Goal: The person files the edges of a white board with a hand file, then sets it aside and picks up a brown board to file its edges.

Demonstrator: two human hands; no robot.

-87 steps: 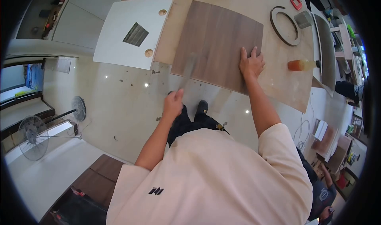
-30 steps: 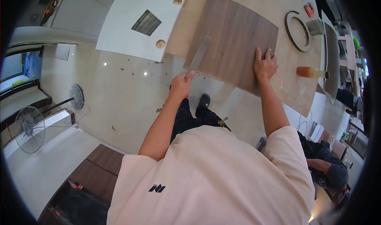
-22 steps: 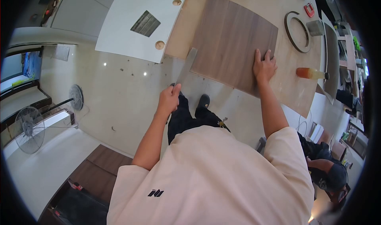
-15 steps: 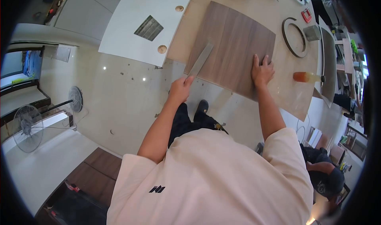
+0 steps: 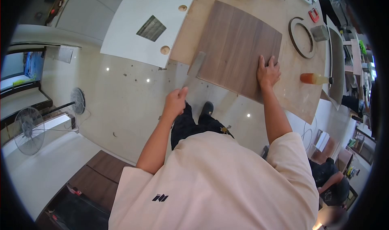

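My left hand is closed round the near end of a long flat metal file. The file's far end overlaps the left edge of a brown wood-grain panel, while its near part hangs over the floor. My right hand lies on the panel's right part, fingers spread and pointing away from me. Flat on the workbench, the panel has its near edge along the bench's front.
Left of the panel lies a white board with two round holes and a dark grey patch. To the right are a ring of edging strip, a tin, a bottle of orange liquid and a red clamp. Another person is at lower right.
My left hand has drawn the file back toward me and slightly left, so less of it overlaps the panel. My right hand has stayed in place on the panel.
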